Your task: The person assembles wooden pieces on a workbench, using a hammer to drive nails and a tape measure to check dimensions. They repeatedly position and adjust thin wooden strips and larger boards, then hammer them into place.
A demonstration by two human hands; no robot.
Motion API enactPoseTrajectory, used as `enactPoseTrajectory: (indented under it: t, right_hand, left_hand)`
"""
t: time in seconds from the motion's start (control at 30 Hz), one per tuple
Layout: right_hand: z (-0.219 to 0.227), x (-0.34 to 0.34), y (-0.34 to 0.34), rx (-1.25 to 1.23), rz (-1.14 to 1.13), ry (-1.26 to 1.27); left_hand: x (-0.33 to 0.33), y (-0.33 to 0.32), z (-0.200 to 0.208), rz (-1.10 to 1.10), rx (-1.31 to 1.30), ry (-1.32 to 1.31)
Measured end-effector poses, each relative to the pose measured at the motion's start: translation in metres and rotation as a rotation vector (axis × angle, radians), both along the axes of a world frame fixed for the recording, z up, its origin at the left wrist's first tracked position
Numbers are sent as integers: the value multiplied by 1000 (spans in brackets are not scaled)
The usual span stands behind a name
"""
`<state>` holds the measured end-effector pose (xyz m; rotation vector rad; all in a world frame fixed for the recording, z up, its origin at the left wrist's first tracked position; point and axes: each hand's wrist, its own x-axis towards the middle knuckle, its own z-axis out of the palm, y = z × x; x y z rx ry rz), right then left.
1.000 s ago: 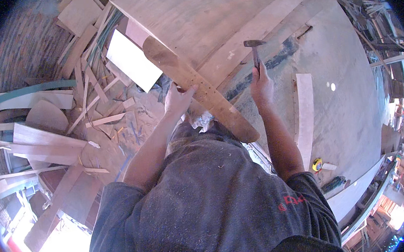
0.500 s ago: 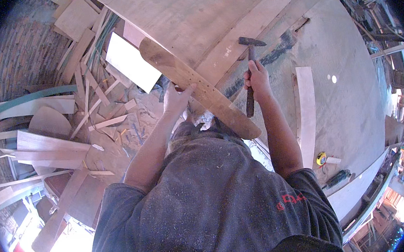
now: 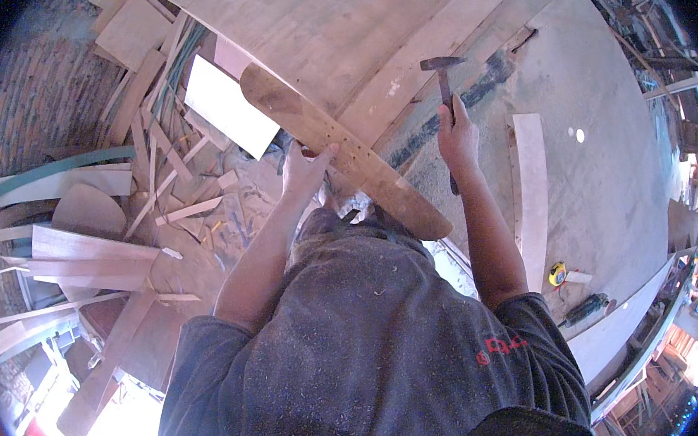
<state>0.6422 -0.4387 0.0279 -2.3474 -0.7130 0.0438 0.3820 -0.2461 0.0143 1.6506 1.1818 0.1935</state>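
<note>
My left hand (image 3: 306, 172) grips the near edge of a long wooden board (image 3: 361, 165) with rounded ends, its thumb resting on the top face. Several small dark spots dot the board's middle. It slants from the far left down to the near right, in front of my body. In my right hand (image 3: 459, 143) is a hammer (image 3: 442, 64), held by its handle with the head pointing away from me. The hammer is right of the board and apart from it, above the large work table (image 3: 595, 188).
A pale wooden strip (image 3: 532, 189) lies on the table to the right, with a yellow tape measure (image 3: 557, 273) and a dark green tool (image 3: 587, 308) nearer me. Wood offcuts (image 3: 191, 211) litter the floor at left. A large plywood sheet (image 3: 332, 28) covers the far side.
My right hand has shifted slightly to the right with the hammer, whose head has turned a little. My left hand and the board stay almost where they were.
</note>
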Motion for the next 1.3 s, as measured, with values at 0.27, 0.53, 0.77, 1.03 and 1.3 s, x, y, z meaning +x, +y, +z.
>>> enactPoseTrajectory:
  t: [0.27,0.53,0.77,1.03,1.3]
  right_hand:
    - [23,-14,21,-280,17,191]
    - [27,-17,22,-216,54,43]
    - [60,-9,28,-245,5,117]
    - [49,-21,18,-389,-19,171]
    - [49,-68,-23,-87,-234,232]
  left_hand:
    - [-2,2,1,5,-28,-51]
    - [-4,-1,-12,41,3,-52]
    - [2,3,20,82,-220,59]
    - [16,-30,5,309,-813,-306]
    - [7,18,-28,434,-933,-476]
